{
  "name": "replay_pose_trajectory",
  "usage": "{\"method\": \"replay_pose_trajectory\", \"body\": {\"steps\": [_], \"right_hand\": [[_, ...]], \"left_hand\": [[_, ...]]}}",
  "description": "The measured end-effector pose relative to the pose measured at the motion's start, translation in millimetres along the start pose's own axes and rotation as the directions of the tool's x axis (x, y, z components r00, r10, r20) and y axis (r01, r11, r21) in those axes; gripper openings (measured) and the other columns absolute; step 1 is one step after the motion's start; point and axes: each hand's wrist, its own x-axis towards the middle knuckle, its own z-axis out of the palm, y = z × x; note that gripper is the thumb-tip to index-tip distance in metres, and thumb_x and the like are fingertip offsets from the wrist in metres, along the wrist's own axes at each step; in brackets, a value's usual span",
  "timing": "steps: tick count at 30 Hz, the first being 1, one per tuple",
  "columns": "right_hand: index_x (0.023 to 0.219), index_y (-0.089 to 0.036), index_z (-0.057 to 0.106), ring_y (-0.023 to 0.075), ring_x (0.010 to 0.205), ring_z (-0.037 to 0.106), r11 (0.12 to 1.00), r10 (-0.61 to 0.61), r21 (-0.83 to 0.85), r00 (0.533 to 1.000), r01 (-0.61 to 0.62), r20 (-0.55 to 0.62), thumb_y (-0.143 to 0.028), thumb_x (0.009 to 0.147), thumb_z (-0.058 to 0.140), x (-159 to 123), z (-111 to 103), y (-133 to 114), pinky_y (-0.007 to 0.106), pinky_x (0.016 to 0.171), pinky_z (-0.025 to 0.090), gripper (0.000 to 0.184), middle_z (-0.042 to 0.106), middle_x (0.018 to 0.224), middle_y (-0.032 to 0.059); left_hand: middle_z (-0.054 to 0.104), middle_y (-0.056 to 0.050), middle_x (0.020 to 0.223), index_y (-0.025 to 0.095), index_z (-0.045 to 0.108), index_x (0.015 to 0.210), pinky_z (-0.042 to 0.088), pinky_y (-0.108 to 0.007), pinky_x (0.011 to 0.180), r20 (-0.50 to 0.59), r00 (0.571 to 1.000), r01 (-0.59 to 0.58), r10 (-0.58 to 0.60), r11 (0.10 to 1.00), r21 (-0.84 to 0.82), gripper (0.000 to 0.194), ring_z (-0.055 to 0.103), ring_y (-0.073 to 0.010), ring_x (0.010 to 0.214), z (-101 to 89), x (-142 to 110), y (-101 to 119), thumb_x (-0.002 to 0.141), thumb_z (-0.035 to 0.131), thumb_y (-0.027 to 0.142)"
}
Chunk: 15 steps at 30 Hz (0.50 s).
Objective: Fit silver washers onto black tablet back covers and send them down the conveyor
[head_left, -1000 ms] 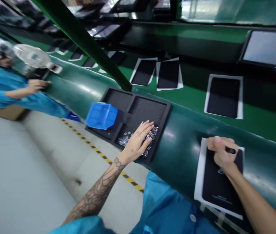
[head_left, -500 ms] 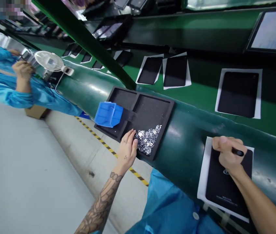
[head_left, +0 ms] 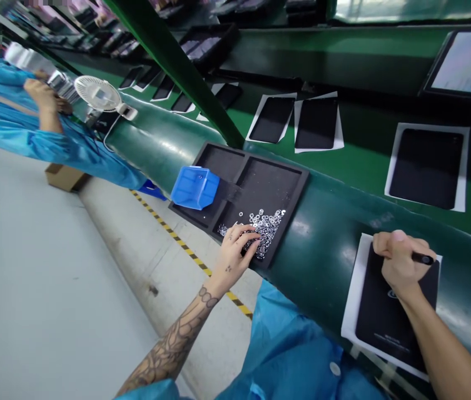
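My left hand (head_left: 237, 253) reaches into a black divided tray (head_left: 269, 180), its curved fingers among small shiny metal rings (head_left: 265, 228). Thumb and fingers are apart; I cannot make out any ring held between them. My right hand (head_left: 404, 261) is closed round a black pen-like tool (head_left: 422, 259), whose rounded end sticks out of the fist; the other end is hidden. Under that hand lies a black tablet-shaped panel (head_left: 379, 319) with a round logo, on a white sheet (head_left: 351, 303) at the bench's front edge.
A blue plastic bin (head_left: 195, 188) sits tilted in the tray's left part. More black panels (head_left: 426, 166) on white sheets lie behind the bench edge. A slanted green post (head_left: 177, 61) rises beyond the tray. Leftward are a white fan (head_left: 99, 94) and a co-worker's blue sleeve (head_left: 19, 130).
My left hand has moved rightward and deeper into the metal rings, and some have spread across the compartment. My right hand stays over the panel with the tool. The whole view has shifted slightly.
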Motion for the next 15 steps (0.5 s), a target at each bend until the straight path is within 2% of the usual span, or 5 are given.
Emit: {"method": "replay_pose_trajectory", "body": {"steps": [3,6,9,12,15], "right_hand": [[0.059,-0.024,0.03,0.0113,0.044,0.03,0.992,0.006,0.128,0.998,0.002,-0.062,-0.041,0.107,0.065,1.3,4.0,-3.5,0.033,0.048,0.023,0.062,0.029,0.052,-0.005],[0.058,-0.023,0.029,0.0103,0.043,0.029,0.98,-0.001,0.198,0.998,0.014,-0.064,-0.037,0.106,0.066,2.9,6.6,-6.0,0.032,0.049,0.022,0.063,0.028,0.052,-0.0053],[0.059,-0.023,0.026,0.0096,0.042,0.027,0.978,0.014,0.209,0.996,0.004,-0.083,-0.041,0.105,0.068,3.9,9.1,-8.1,0.031,0.048,0.022,0.065,0.025,0.051,-0.0062],[0.059,-0.024,0.024,0.0091,0.042,0.026,0.982,0.029,0.191,0.991,-0.003,-0.131,-0.046,0.104,0.068,2.6,13.2,-8.7,0.031,0.047,0.022,0.067,0.025,0.05,-0.0069],[0.059,-0.024,0.025,0.0084,0.041,0.027,0.975,0.004,0.221,0.988,0.031,-0.156,-0.044,0.105,0.067,2.0,16.6,-7.0,0.029,0.048,0.021,0.066,0.025,0.05,-0.0074]], "left_hand": [[0.073,-0.008,0.119,0.023,0.071,0.108,0.05,-0.051,0.114,-0.017,1.0,-0.005,0.005,1.0,-0.004,0.01,0.065,-0.0249,0.113,-1.0,4.0,-1.3,0.11,0.063,0.027],[0.075,-0.008,0.115,0.023,0.072,0.107,0.052,-0.045,0.102,0.005,1.0,0.011,-0.01,1.0,-0.011,0.013,0.066,-0.025,0.109,-2.3,6.6,-2.2,0.111,0.061,0.028],[0.076,-0.007,0.115,0.024,0.073,0.109,0.049,-0.043,0.099,0.038,0.998,0.056,-0.056,0.998,0.009,0.018,0.068,-0.0245,0.107,-3.9,7.8,-4.5,0.112,0.057,0.03],[0.077,-0.005,0.114,0.025,0.074,0.109,0.047,-0.043,0.099,0.008,0.997,0.081,-0.081,0.997,0.017,0.016,0.07,-0.0242,0.108,-4.6,7.6,-10.6,0.112,0.059,0.03],[0.078,-0.004,0.107,0.024,0.073,0.109,0.049,-0.04,0.092,-0.03,0.993,0.113,-0.113,0.994,-0.012,0.013,0.072,-0.0225,0.095,-3.0,7.8,-20.8,0.109,0.062,0.031]]}}
